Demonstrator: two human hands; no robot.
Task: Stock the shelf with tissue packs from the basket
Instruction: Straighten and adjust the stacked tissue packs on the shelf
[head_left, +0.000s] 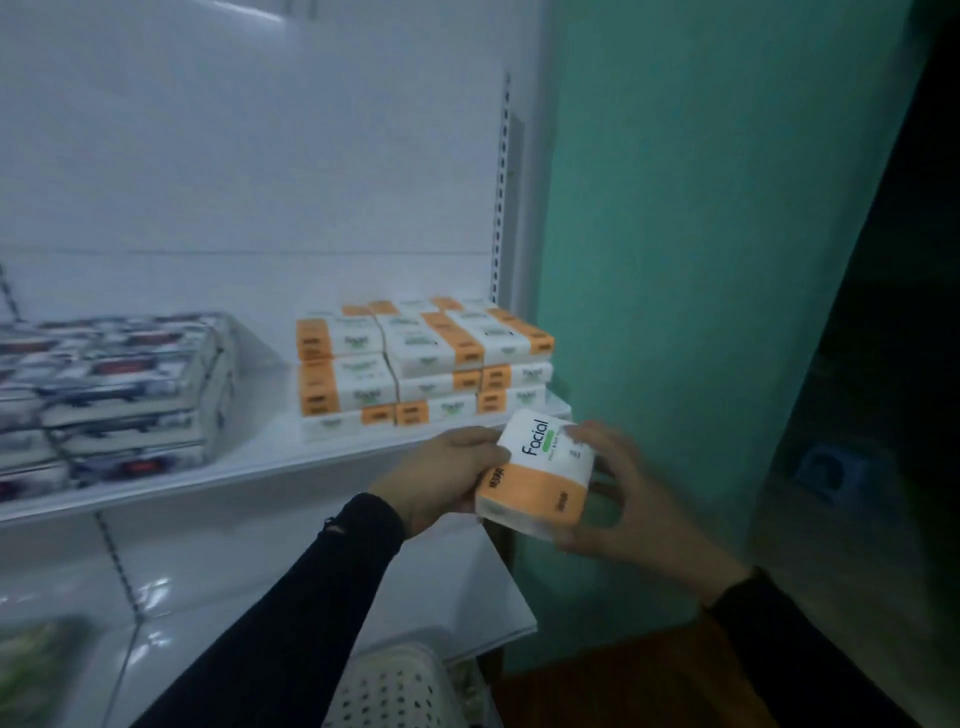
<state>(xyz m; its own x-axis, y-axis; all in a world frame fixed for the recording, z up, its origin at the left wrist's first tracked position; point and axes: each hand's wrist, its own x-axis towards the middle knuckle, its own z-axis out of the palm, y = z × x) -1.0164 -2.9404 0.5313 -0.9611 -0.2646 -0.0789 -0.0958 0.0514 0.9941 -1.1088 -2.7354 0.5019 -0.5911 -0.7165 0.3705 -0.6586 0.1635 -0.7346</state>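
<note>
**Pack in hand, just short of the shelf**

Step in hand, by my read: carrying one pack from basket to shelf, w/ placement not yet done. The tissue pack (540, 470) sat lower centre-right of the frame, held between both hands, just in front of & slightly below the shelf (249, 467) edge, tilted w/ its orange end toward the camera. Left hand (447, 480) gripped the pack's left side, fingers curled round it. Right hand (618, 493) cupped the right side, fingers bent round the far edge & underneath; blurred, so exact contact was hard to tell.

The stack of orange-and-white packs (423, 358) stood centre frame at the shelf's right end, approx 3 layers high. Left of it lay a bundle of blue-patterned packs (109, 395). The white perforated basket (395, 691) showed at bottom centre, below the arms; contents not visible.

Next move likely calls for lifting the pack above the stack's top layer, turning it flat to match the others, & setting it down square so nothing slides off the right end.

Writing: "Facial" read clearly in black on the held pack's white face, w/ a green patch below it. Small vertical print on the orange band was too blurred to read. Stack labels illegible.
</note>
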